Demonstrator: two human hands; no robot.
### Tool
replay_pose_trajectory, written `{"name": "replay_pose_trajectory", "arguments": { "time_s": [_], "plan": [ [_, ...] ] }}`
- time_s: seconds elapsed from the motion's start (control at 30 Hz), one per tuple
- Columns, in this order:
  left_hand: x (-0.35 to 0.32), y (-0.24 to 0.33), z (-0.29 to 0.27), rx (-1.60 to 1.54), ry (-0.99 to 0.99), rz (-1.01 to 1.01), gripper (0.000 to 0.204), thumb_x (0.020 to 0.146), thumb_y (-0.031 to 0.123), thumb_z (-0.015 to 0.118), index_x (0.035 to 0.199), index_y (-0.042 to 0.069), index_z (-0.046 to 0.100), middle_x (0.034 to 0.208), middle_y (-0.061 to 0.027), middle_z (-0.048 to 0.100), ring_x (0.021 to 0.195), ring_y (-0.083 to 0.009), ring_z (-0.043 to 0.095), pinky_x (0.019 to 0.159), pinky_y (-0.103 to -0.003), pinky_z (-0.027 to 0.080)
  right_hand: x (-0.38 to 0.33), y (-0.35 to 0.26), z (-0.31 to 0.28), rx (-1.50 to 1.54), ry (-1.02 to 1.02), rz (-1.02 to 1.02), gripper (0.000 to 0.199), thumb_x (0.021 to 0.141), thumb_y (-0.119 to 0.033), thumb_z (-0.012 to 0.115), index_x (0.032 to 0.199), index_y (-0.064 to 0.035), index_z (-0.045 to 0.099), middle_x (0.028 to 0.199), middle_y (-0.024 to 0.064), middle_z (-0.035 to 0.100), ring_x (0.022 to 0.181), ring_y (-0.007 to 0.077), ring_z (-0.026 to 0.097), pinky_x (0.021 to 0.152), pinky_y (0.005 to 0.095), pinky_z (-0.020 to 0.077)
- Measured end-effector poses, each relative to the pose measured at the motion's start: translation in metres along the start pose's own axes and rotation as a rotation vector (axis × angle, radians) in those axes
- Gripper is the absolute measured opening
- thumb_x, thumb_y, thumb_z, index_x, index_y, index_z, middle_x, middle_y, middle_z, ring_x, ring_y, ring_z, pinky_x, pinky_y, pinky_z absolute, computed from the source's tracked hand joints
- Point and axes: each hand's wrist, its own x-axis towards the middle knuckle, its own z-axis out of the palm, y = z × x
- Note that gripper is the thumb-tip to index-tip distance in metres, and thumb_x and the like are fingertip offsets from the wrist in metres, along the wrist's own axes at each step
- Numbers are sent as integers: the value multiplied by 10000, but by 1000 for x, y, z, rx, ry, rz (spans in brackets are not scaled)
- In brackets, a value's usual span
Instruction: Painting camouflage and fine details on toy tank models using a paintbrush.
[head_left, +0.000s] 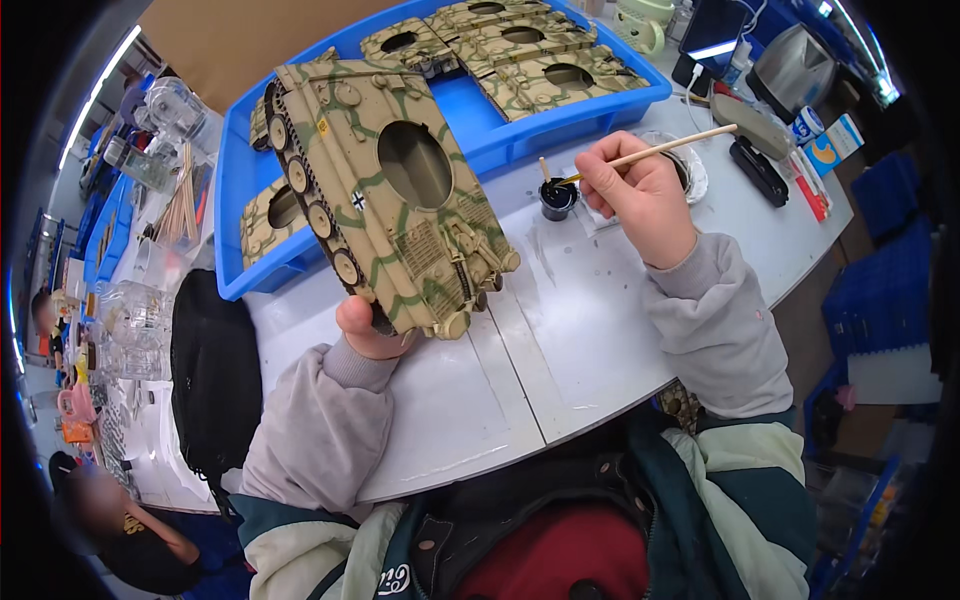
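Note:
My left hand [372, 335] is closed around the lower end of a model tank hull [350, 150], holding it tilted above the table. The hull is tan with green camouflage stripes, a round turret opening and wheels along its left side. Between the thumb and fingers of my right hand [640, 195] is a thin wooden paintbrush [675, 146]. Its tip reaches the small cup of black paint [558, 199], where another short stick stands. A round white container [697, 165] sits just behind my right hand, partly hidden by it.
A blue tray [232, 190] behind the held hull carries several similar hulls [525, 38]. On the left lie a black bag [212, 370] and wooden sticks [187, 200]. At right are a black case [757, 172] and an electric kettle [793, 68]. Another person [135, 530] is at lower left.

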Motion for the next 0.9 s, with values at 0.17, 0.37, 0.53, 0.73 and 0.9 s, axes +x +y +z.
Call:
{"name": "replay_pose_trajectory", "arguments": {
  "time_s": [0.17, 0.37, 0.53, 0.73, 0.9],
  "plan": [
    [5, -4, 0, -147, 13, 30, 856, 719, 628, 596, 1351, 107, 346, 1352, -87, 404, 1211, -288, 414, 1001, -482, 347, 2, 8, 0, -106, 16, -3, 190, 863, -196, 614, 798, -38, 531, 667, -13, 557, 582, 46, 499, 527, 182, 391],
    [14, -6, 12, -342, -67, 26, 846, 731, 624, 588, 1354, 108, 342, 1357, -102, 401, 1223, -289, 406, 1010, -492, 336, 2, 11, 5, -332, 46, -50, 202, 892, -198, 571, 799, -29, 512, 601, 5, 550, 523, 44, 483, 482, 188, 365],
    [9, -4, 10, -346, 39, -3, 929, 713, 574, 649, 1378, 51, 264, 1367, -141, 374, 1221, -295, 417, 983, -476, 388, 3, 12, 7, -424, 43, -68, 230, 892, -205, 567, 777, -15, 507, 550, 25, 549, 490, 64, 511, 459, 211, 376],
    [6, 0, 11, -374, -20, 13, 911, 732, 562, 640, 1378, 45, 259, 1358, -147, 388, 1207, -295, 434, 973, -472, 400, 2, 13, 13, -463, 47, -105, 234, 888, -206, 568, 779, -12, 499, 552, 37, 554, 479, 86, 519, 454, 219, 380],
    [5, 1, 9, -368, -56, 22, 910, 737, 574, 627, 1378, 44, 258, 1359, -147, 385, 1210, -293, 431, 973, -471, 400, 1, 14, 16, -471, 46, -109, 228, 888, -201, 568, 780, -12, 500, 557, 41, 556, 486, 84, 523, 453, 219, 381]
  ]
}}
